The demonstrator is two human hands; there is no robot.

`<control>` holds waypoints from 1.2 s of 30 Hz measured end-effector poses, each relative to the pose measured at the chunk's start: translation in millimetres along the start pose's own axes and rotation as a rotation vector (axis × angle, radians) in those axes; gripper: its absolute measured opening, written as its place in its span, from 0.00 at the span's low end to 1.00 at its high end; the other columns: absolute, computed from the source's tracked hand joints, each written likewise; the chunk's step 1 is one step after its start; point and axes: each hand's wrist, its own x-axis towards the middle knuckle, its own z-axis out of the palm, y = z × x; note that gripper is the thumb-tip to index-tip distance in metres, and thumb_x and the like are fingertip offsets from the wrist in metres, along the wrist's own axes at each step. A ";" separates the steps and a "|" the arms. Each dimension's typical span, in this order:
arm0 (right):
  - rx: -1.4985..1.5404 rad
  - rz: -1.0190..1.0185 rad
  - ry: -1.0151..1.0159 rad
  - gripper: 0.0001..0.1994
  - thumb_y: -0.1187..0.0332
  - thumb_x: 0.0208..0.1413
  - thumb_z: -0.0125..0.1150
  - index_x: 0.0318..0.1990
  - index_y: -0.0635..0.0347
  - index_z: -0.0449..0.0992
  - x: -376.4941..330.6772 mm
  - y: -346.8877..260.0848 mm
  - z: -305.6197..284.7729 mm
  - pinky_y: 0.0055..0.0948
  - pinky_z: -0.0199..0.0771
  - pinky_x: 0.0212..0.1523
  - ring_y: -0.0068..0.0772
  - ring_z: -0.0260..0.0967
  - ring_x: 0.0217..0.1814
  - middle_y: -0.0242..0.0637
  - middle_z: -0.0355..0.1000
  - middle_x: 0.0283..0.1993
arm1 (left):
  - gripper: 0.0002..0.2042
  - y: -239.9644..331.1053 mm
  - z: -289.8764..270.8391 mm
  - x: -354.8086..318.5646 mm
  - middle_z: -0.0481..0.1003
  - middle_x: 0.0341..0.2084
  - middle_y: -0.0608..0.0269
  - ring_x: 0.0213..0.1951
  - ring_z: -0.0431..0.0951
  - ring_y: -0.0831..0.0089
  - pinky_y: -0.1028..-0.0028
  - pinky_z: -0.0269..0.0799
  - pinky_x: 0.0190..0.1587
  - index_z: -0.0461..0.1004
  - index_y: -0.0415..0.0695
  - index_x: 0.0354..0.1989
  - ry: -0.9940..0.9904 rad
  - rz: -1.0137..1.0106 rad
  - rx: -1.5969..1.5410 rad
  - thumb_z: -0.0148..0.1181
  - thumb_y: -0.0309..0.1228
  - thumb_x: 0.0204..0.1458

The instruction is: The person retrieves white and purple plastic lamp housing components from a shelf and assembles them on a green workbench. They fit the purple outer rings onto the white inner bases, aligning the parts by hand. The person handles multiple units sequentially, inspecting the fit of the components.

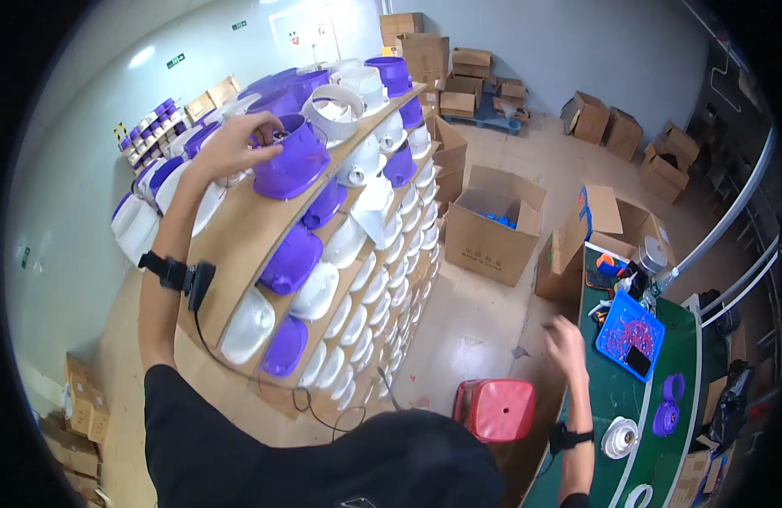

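My left hand [237, 146] reaches to the top of a stepped wooden rack. Its thumb and fingers close on the rim of a purple plastic housing [293, 162], a round collar on a wider flared base. A small dark metallic part shows by the fingertips, too small to name. Beside this housing stands a white ring-shaped housing [333, 114]. My right hand [565, 345] hangs in the air left of a green workbench [590, 389], its fingers loosely bent and slightly apart. Nothing shows in it, and it touches nothing. Dark straps with small devices are on both forearms.
White and purple housings fill the rack's tiers [293, 258]. A red stool [497, 411] stands between rack and bench. An open cardboard box [492, 254] is ahead. On the bench lie a blue tray [611, 339] of small parts and a white round part [619, 438]. A cable [213, 347] trails from my left forearm.
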 end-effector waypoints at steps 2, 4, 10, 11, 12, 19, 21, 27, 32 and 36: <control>0.164 -0.366 0.107 0.14 0.72 0.47 0.63 0.44 0.61 0.76 91.0 -103.3 -9.9 0.42 0.73 0.51 0.53 0.70 0.50 0.46 0.73 0.43 | 0.21 -3.8 12.9 5.8 0.80 0.33 0.55 0.39 0.80 0.63 0.64 0.73 0.43 0.74 0.41 0.48 -0.016 0.032 0.089 0.68 0.32 0.43; 0.185 -0.616 0.084 0.18 0.71 0.48 0.64 0.49 0.60 0.73 172.2 -196.0 -18.8 0.44 0.72 0.48 0.52 0.69 0.51 0.46 0.72 0.45 | 0.21 -15.0 31.7 0.2 0.79 0.30 0.54 0.37 0.79 0.58 0.61 0.73 0.41 0.75 0.40 0.43 0.059 0.104 0.012 0.69 0.35 0.41; 0.093 -0.858 0.089 0.21 0.62 0.50 0.65 0.52 0.57 0.74 368.1 -352.4 12.5 0.44 0.75 0.46 0.51 0.74 0.48 0.47 0.76 0.44 | 0.21 -8.2 35.8 -3.2 0.78 0.26 0.50 0.31 0.78 0.52 0.60 0.72 0.35 0.79 0.42 0.39 0.035 0.006 0.106 0.72 0.38 0.36; 0.008 -0.787 0.027 0.21 0.62 0.47 0.66 0.50 0.57 0.76 380.4 -366.4 18.0 0.44 0.75 0.46 0.50 0.75 0.47 0.46 0.77 0.43 | 0.20 -7.8 32.8 -3.6 0.78 0.25 0.50 0.30 0.78 0.52 0.60 0.72 0.35 0.79 0.42 0.39 0.032 0.018 0.091 0.72 0.38 0.35; -0.077 -0.708 -0.040 0.20 0.62 0.45 0.67 0.47 0.57 0.78 392.2 -378.3 28.3 0.44 0.76 0.45 0.49 0.76 0.46 0.45 0.77 0.42 | 0.20 -11.2 35.8 -2.8 0.78 0.24 0.50 0.29 0.78 0.52 0.60 0.72 0.34 0.79 0.42 0.38 0.024 0.032 0.070 0.72 0.37 0.35; -0.178 -0.658 0.323 0.06 0.64 0.35 0.69 0.23 0.51 0.83 412.6 -422.9 106.9 0.43 0.75 0.33 0.42 0.78 0.35 0.41 0.78 0.28 | 0.22 -68.2 44.2 -33.9 0.75 0.37 0.50 0.42 0.73 0.51 0.60 0.66 0.49 0.77 0.39 0.45 0.054 0.046 0.121 0.72 0.31 0.38; 0.009 -0.744 0.356 0.05 0.65 0.38 0.67 0.26 0.48 0.84 390.2 -456.0 113.8 0.41 0.73 0.29 0.39 0.78 0.33 0.38 0.80 0.29 | 0.26 -89.3 16.9 -68.6 0.73 0.43 0.50 0.44 0.72 0.54 0.60 0.66 0.51 0.73 0.36 0.49 -0.018 -0.106 0.197 0.72 0.32 0.39; -0.168 -0.548 0.266 0.13 0.62 0.42 0.67 0.37 0.53 0.85 422.0 -441.2 133.5 0.40 0.76 0.37 0.38 0.78 0.44 0.38 0.81 0.41 | 0.24 -88.4 46.3 -10.9 0.73 0.44 0.49 0.48 0.73 0.59 0.61 0.67 0.54 0.73 0.35 0.50 0.017 -0.123 0.080 0.70 0.34 0.48; 0.001 -0.573 0.404 0.13 0.64 0.41 0.65 0.36 0.55 0.84 389.9 -341.2 72.5 0.45 0.75 0.34 0.41 0.77 0.41 0.42 0.79 0.36 | 0.23 89.4 55.8 -6.5 0.71 0.49 0.44 0.51 0.72 0.57 0.59 0.68 0.56 0.72 0.35 0.54 0.188 0.135 0.104 0.66 0.33 0.51; 0.337 -0.621 0.187 0.10 0.65 0.38 0.67 0.31 0.56 0.81 231.3 -195.2 3.4 0.47 0.75 0.30 0.50 0.77 0.37 0.43 0.76 0.35 | 0.23 224.7 66.4 -108.8 0.69 0.53 0.41 0.53 0.72 0.56 0.58 0.69 0.57 0.71 0.36 0.58 0.260 0.144 -0.051 0.63 0.31 0.54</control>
